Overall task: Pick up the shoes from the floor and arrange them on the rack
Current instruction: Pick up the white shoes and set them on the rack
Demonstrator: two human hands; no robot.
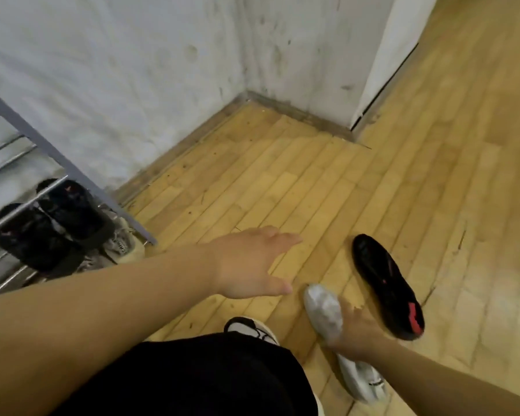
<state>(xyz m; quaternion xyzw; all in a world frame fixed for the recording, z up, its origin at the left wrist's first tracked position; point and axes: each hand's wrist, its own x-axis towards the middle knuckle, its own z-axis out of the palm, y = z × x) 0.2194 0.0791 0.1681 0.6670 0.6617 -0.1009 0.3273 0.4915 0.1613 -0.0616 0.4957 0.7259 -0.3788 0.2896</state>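
A white shoe (324,310) is gripped at its middle by my right hand (357,331), toe pointing up-left, just over the wooden floor. Right beside it a black shoe with a red heel patch (385,283) lies on the floor. My left hand (246,262) hovers above the floor with its fingers spread and nothing in it. At the far left stands the metal shoe rack (21,211), with a pair of black shoes (63,217) on a rail and beige shoes (123,244) on the level below.
White walls meet in a corner (246,94) behind the open wooden floor (282,181). My own foot in a black-and-white sneaker (249,327) shows below my black shorts. A white door or panel edge (382,70) stands at the upper right.
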